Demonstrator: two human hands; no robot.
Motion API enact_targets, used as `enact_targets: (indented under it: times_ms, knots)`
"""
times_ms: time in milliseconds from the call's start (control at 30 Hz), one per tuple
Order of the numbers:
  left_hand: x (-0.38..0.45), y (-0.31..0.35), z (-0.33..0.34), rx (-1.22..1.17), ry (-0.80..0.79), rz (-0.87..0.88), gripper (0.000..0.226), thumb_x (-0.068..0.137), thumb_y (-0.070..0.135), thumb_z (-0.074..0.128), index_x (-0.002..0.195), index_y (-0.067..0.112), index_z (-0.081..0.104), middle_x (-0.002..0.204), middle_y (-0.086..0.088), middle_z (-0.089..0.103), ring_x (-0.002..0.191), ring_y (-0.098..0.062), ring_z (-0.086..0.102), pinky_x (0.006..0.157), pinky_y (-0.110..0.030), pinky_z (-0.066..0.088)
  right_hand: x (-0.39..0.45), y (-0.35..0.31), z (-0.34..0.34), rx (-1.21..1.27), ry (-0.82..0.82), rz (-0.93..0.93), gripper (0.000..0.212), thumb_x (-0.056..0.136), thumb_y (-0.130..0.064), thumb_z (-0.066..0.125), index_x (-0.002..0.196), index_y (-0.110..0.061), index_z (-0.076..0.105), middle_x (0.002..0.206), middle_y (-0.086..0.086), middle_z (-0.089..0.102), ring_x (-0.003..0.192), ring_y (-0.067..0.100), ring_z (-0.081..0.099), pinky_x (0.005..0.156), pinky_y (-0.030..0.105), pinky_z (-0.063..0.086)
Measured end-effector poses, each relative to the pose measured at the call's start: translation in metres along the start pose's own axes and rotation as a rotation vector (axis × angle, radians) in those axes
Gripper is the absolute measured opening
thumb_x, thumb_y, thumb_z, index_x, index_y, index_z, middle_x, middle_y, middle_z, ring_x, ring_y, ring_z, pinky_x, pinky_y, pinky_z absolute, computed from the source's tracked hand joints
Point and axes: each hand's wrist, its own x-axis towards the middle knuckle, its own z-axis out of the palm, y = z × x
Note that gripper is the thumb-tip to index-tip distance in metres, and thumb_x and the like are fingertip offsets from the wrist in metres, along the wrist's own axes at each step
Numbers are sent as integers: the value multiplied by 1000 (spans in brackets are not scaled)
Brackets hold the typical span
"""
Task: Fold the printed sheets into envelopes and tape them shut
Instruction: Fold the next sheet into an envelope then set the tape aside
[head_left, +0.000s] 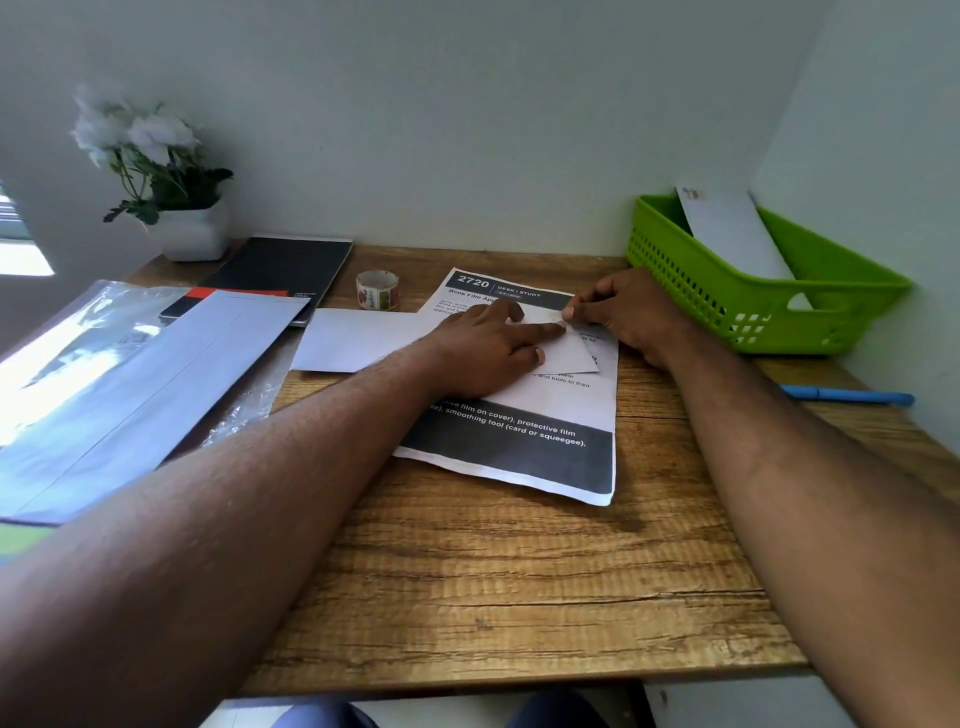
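Observation:
A white folded envelope (566, 356) lies on top of a printed sheet (524, 447) in the middle of the wooden desk (519, 582). My left hand (483, 353) presses flat on the envelope, index finger stretched to its upper corner. My right hand (623, 312) meets that fingertip and pinches what looks like a small strip of tape at the corner. A roll of patterned tape (377, 290) stands behind, to the left. Another white folded sheet (353, 340) lies left of the printed sheet, partly under my left hand.
A green plastic basket (748, 306) with a white envelope (727, 228) in it stands at the back right. A blue pen (847, 396) lies at the right edge. A clear sleeve with paper (130, 374), a black notebook (280, 270) and a potted white flower (171, 187) fill the left.

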Motion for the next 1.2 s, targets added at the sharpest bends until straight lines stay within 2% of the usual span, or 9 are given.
enact_targets:
  times_ms: [167, 433, 633, 800, 967, 1200]
  knots:
    - [1, -2, 2, 5, 8, 13, 47, 102, 48, 27, 148, 50, 19, 155, -1, 21, 142, -24, 23, 114, -44, 19, 1, 2, 1, -19, -13, -1, 8, 73, -14, 79, 71, -19, 73, 77, 1, 72, 79, 11, 65, 81, 29, 52]
    - [3, -2, 2, 16, 0, 12, 47, 102, 49, 26, 148, 50, 18, 156, -1, 19, 143, -24, 20, 115, -44, 17, 1, 2, 0, -44, -20, -2, 5, 76, -13, 77, 77, -16, 74, 80, 0, 72, 78, 9, 63, 74, 23, 49]
    - [4, -5, 4, 12, 11, 23, 46, 101, 50, 26, 147, 51, 20, 155, 0, 22, 142, -24, 22, 115, -44, 19, 4, 3, 1, -80, -27, -3, 8, 75, -15, 78, 74, -21, 73, 80, -1, 72, 79, 11, 65, 77, 28, 52]
    - [4, -6, 4, 13, 10, 20, 46, 102, 49, 26, 147, 52, 20, 155, 0, 21, 141, -25, 23, 114, -42, 19, 3, 2, 2, -75, -36, -9, 7, 76, -13, 77, 75, -17, 72, 74, -1, 70, 68, 7, 60, 70, 24, 48]
    - [5, -6, 4, 19, 5, 14, 46, 101, 49, 26, 147, 52, 20, 155, 0, 21, 141, -24, 23, 114, -43, 19, 3, 1, 3, -99, -32, -3, 5, 77, -12, 77, 81, -13, 73, 78, -1, 70, 73, 8, 61, 70, 24, 48]
    - [4, -6, 4, 17, 9, 13, 46, 101, 50, 26, 147, 52, 20, 155, 0, 21, 142, -24, 22, 115, -43, 18, 4, 0, 6, -112, -17, -13, 5, 80, -10, 74, 85, -8, 73, 74, -2, 68, 69, 6, 59, 67, 22, 46]
